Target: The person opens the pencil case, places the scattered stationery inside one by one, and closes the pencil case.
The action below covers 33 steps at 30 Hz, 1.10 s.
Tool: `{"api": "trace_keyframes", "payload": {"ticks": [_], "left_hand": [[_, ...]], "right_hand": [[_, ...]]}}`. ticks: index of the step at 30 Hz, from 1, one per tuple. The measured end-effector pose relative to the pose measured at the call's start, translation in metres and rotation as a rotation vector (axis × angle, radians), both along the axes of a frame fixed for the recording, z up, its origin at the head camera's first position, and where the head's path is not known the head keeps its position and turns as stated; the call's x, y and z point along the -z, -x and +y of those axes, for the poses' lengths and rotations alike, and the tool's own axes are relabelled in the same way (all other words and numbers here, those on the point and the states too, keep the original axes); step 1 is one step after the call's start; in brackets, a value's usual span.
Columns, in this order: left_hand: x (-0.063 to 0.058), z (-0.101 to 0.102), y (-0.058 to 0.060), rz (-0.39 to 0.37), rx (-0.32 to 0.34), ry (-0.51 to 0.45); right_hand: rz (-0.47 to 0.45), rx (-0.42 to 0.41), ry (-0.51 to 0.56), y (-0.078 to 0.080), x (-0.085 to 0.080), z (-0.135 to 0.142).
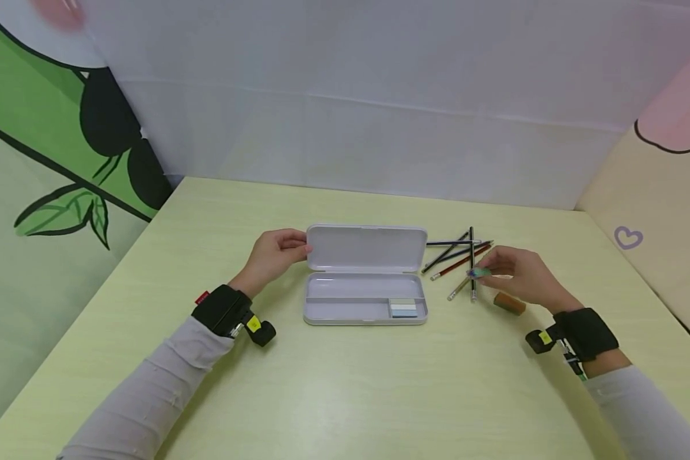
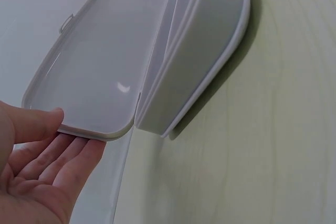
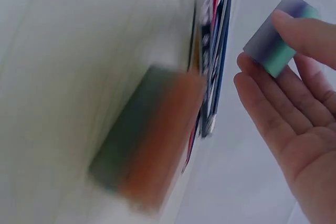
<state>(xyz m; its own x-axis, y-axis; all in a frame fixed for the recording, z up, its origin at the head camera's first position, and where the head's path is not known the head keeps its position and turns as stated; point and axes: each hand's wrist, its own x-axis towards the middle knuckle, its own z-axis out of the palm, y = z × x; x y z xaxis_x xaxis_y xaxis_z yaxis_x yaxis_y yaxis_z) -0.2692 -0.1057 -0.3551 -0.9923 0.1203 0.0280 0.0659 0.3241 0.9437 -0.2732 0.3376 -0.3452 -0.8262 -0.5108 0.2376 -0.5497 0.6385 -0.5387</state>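
A white pencil case lies open on the table, its lid (image 1: 368,248) tilted back and its tray (image 1: 345,310) divided lengthwise. My left hand (image 1: 278,254) pinches the lid's left edge, thumb on the inner face and fingers behind, as the left wrist view shows. In my right hand (image 1: 520,271), thumb and fingertips pinch a small purple-and-green eraser (image 3: 278,35), held up over the pencils. Two small blocks, one white and one light blue eraser (image 1: 404,313), sit in the tray's front right compartment. Below the right hand lies an orange-and-green block (image 3: 152,135), blurred in the right wrist view.
Several pencils (image 1: 454,259) lie crossed in a loose pile just right of the case, some dark, one red. The pale wooden table (image 1: 345,396) meets a white cloth backdrop (image 1: 379,140) at its far edge. Printed panels stand at both sides.
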Motion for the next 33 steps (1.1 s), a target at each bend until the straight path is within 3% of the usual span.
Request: {"api": "trace_keyframes", "payload": {"ticks": [9, 15, 22, 28, 33], "left_hand": [[-0.001, 0.002, 0.003, 0.004, -0.011, 0.010], [-0.001, 0.003, 0.004, -0.004, -0.021, -0.005], [-0.001, 0.005, 0.007, 0.000, -0.033, -0.003], [-0.003, 0.008, 0.010, 0.003, -0.049, -0.012], [-0.004, 0.012, 0.014, 0.007, -0.051, -0.021]], "right_hand": [[-0.010, -0.098, 0.036, 0.009, -0.005, -0.042], [-0.005, -0.197, 0.061, -0.001, -0.023, -0.083], [0.039, -0.264, 0.051, 0.013, -0.009, -0.106], [-0.034, -0.321, 0.084, 0.013, -0.009, -0.132], [-0.117, -0.284, 0.101, 0.006, -0.011, -0.156]]}}
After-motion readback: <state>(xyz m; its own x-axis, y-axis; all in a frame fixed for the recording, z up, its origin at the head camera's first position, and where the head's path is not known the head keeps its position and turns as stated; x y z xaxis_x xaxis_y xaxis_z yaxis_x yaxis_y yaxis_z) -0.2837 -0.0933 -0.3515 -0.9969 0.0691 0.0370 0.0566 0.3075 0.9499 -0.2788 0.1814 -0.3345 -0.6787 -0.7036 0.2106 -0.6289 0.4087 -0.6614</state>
